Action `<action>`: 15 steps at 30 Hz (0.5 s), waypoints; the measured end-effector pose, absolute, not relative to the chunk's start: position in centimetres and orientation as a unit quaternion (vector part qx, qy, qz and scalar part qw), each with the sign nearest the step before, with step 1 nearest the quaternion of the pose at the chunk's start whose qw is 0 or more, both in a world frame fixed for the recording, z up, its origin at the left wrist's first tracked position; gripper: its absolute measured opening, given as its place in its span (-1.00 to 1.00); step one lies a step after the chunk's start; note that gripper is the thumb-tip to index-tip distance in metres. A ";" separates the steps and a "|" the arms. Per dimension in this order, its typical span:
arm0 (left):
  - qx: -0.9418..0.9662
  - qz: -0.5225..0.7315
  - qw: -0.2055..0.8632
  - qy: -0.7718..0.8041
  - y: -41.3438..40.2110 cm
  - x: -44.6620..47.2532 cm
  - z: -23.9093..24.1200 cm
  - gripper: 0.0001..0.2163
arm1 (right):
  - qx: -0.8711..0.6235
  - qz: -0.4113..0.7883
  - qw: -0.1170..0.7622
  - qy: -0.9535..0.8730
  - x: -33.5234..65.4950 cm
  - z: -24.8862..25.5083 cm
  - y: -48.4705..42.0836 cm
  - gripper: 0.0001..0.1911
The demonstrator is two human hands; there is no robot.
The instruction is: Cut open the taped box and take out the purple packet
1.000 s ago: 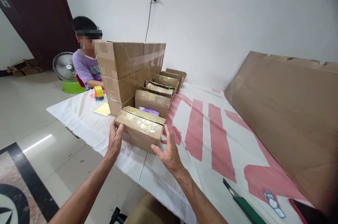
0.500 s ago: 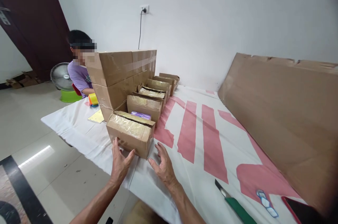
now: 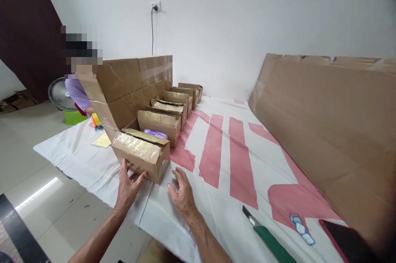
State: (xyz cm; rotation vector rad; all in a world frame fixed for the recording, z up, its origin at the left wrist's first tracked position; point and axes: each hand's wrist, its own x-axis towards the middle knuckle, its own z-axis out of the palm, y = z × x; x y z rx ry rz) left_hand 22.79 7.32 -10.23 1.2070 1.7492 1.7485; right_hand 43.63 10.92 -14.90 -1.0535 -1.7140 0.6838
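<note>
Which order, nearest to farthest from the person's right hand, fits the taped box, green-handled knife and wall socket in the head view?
From the right hand:
1. Taped box, just left, ahead.
2. Green-handled knife, right, at the near edge.
3. Wall socket, high on the far wall.

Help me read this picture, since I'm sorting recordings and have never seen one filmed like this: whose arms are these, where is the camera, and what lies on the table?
The camera sits on a person's head and looks forward and down, so the two bare arms at the bottom are that person's own. There is no machine. The left hand touches the near end of a small taped cardboard box with open fingers; the right hand rests beside it on the white and red table cover, holding nothing. Behind this box stands a row of similar small boxes next to large stacked cartons. A green-handled knife lies near the right edge, a big cardboard sheet leans against the wall, and another person's purple sleeve shows at the far left.
</note>
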 end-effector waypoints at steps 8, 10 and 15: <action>0.429 0.604 0.216 0.636 7.4 22.4 -9.3 -0.02 | -0.451 0.288 0.456 -0.711 43.8 -14.2 10.7 -0.54; 0.432 0.606 0.207 0.635 7.8 22.6 -9.4 -0.02 | -0.448 0.287 0.463 -0.709 43.8 -14.3 10.7 -0.54; 0.441 0.600 0.162 0.647 9.3 22.7 -10.4 -0.02 | -0.435 0.282 0.480 -0.707 43.7 -14.6 10.7 -0.48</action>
